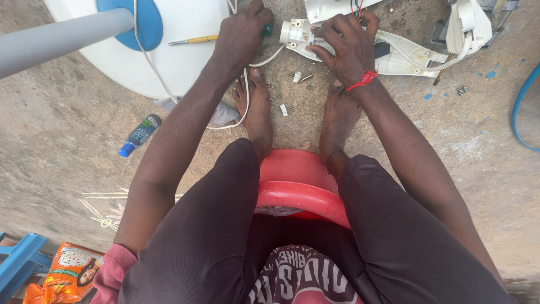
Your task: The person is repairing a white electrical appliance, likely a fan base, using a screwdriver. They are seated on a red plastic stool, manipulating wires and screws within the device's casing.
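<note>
two hands at a dismantled white appliance on the floor

the left hand [241, 35] is clenched around a tool with a green handle [268, 29], of which only the end pokes out on the side toward the right hand. just beyond that end lies the white plastic part [293, 34], and the right hand [347, 46] presses down on it with spread fingers, grasping its top; a red thread [364, 79] is tied round that wrist. green and red wires [356, 7] rise just above the right hand's knuckles. a yellow-handled screwdriver [194, 40] lies beside the left hand, on the outer side, resting on the round white base [185, 62] with its blue centre [147, 19] and grey pole [56, 39]. a white cable [246, 93] runs from under the left hand toward the person's feet. loose screws [304, 77] lie on the concrete floor [461, 146] between the hands, nearer the body. a small bottle with a blue cap [139, 135] lies well apart from the left hand, out past the forearm. the person sits on a red stool [298, 186].
</note>
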